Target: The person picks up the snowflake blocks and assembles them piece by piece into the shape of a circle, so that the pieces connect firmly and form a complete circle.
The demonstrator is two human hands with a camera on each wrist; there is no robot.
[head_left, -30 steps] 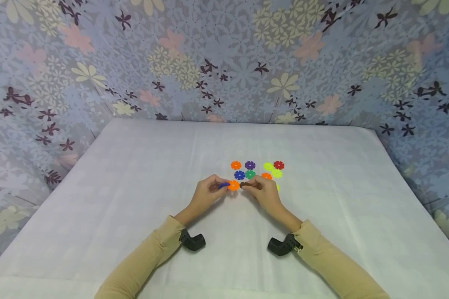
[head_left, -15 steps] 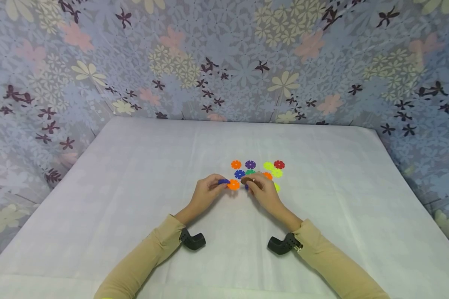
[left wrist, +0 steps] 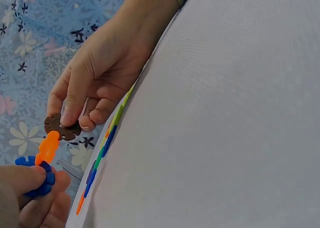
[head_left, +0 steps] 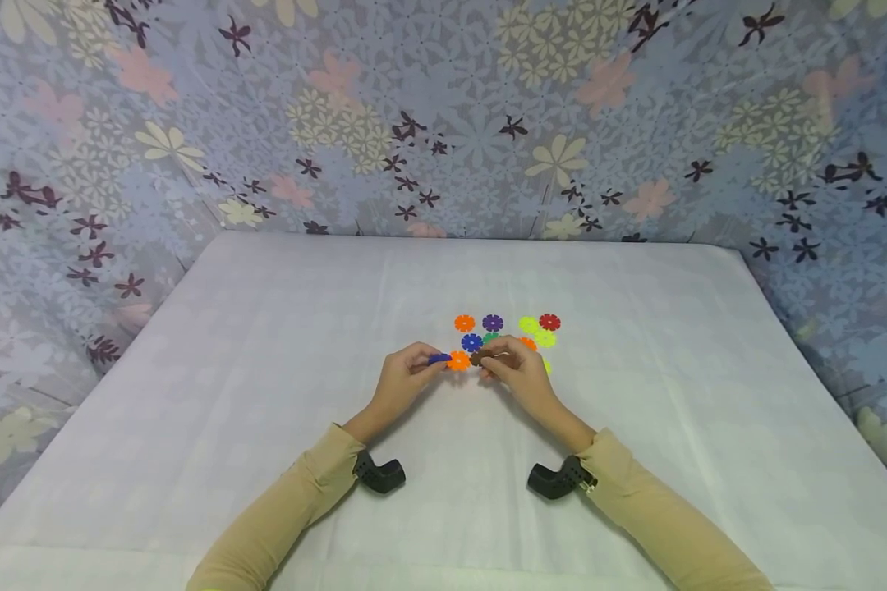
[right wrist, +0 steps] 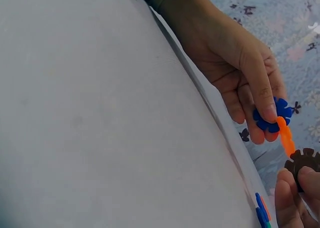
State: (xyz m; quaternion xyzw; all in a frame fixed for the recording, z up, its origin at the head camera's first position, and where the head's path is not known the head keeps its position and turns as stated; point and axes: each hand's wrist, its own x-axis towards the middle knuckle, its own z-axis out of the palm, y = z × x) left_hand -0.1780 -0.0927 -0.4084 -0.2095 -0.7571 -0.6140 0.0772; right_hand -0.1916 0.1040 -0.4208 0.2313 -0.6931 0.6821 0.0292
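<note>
Orange disc (head_left: 458,361), notched round its rim, sat between two other discs in front of me, held up off the white-covered bench (head_left: 192,369). On its left it was joined to a blue disc (head_left: 439,359), and I saw the left hand (head_left: 402,382) with its grip pinching that blue piece between thumb and fingers. From the right, the right hand (head_left: 526,382) pinched a brown disc (left wrist: 62,127), its edge up against the far edge of the orange one; from my feeds I could not tell whether their notches were engaged.

Just beyond the hands, more discs lay flat on the bench: an upper orange piece (head_left: 464,323) beside a purple disc (head_left: 493,322), with a second blue disc (head_left: 471,342) below them and a green disc (head_left: 491,337) partly hidden by the right hand. Farther right I had a red disc (head_left: 550,322) close to two yellow-green discs (head_left: 528,325), plus another orange piece (head_left: 527,344) just behind the right hand. Floral fabric (head_left: 443,123) hung behind the bench, and tan sleeves (head_left: 288,501) covered both forearms.
</note>
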